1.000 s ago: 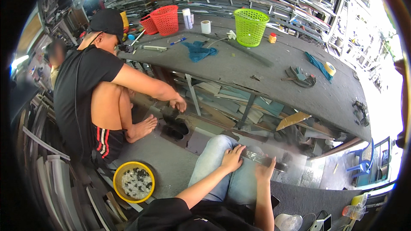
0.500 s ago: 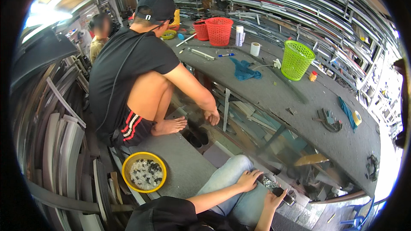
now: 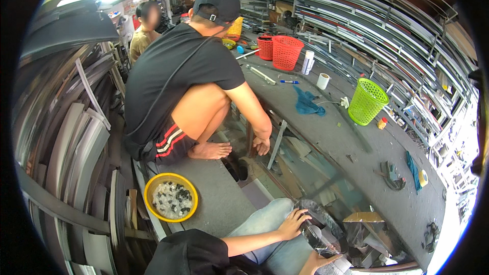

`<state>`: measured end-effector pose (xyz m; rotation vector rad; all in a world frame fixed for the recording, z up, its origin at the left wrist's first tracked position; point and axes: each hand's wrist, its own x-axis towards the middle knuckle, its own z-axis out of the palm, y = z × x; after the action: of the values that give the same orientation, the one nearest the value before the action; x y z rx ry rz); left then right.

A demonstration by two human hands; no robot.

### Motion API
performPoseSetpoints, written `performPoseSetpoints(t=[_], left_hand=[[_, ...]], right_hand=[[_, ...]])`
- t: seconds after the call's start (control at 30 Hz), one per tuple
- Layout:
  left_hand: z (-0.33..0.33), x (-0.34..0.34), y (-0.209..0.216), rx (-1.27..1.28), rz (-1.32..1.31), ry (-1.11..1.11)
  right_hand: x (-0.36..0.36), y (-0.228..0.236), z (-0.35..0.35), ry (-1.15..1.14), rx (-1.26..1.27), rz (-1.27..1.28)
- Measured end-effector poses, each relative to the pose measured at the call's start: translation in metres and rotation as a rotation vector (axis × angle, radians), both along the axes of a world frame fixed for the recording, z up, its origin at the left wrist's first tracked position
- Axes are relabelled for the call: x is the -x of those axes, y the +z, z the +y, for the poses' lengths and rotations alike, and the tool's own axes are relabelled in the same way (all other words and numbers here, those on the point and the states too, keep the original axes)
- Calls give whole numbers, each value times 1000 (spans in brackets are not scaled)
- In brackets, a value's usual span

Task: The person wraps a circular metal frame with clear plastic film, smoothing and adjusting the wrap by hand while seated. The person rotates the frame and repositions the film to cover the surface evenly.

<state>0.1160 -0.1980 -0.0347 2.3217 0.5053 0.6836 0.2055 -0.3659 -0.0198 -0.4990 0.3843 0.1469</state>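
Observation:
My left hand [image 3: 293, 224] rests by my jeans-covered knee, its fingers closed on the near end of a dark, glossy piece [image 3: 322, 238] that looks partly see-through. Its exact kind is not clear. At the other end is my right hand [image 3: 317, 263], low in the view, with its thumb side against the piece and its other fingers partly hidden. A yellow bowl [image 3: 148, 198] of small clear, white and black pieces stands on the grey bench to my left.
A person [image 3: 188, 79] in black squats ahead on the bench [image 3: 211, 183], arm lowered into the gap. Across it, the grey worktable [image 3: 336, 137] holds red baskets [image 3: 288, 53], a green basket [image 3: 368, 102] and blue cloths [image 3: 308, 103]. Metal profiles [image 3: 76, 137] crowd the left.
My view has turned, so the surroundings sit further right and lower. My hands and the glossy piece have shifted lower, with my right hand nearer the bottom edge.

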Motion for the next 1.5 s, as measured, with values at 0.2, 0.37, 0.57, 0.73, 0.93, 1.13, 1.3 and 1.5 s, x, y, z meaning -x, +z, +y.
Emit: performPoseSetpoints(t=[0.2, 0.37, 0.57, 0.73, 0.93, 1.13, 1.3, 1.5], left_hand=[[5, 5, 13, -124, -370, 125], [-3, 50, 41, -279, -487, 97], [46, 66, 40, -368, -458, 97], [139, 52, -28, -163, 216, 342], [180, 71, -86, 52, 825, 208], [186, 69, -88, 39, 567, 155], [196, 67, -93, 50, 506, 152], [192, 76, -88, 112, 638, 236]], right_hand=[[-16, -23, -2, 118, 64, 173], [-1, 1, -31, 310, 265, 343], [-43, 88, -18, 124, 61, -291], [-256, 121, 66, 73, -77, -362], [-383, 65, 167, 811, 1477, -538], [-395, 29, 225, 831, 1907, -1909], [-416, 27, 232, 994, 1778, -1913], [-429, 6, 219, 1025, 1896, -1828]])
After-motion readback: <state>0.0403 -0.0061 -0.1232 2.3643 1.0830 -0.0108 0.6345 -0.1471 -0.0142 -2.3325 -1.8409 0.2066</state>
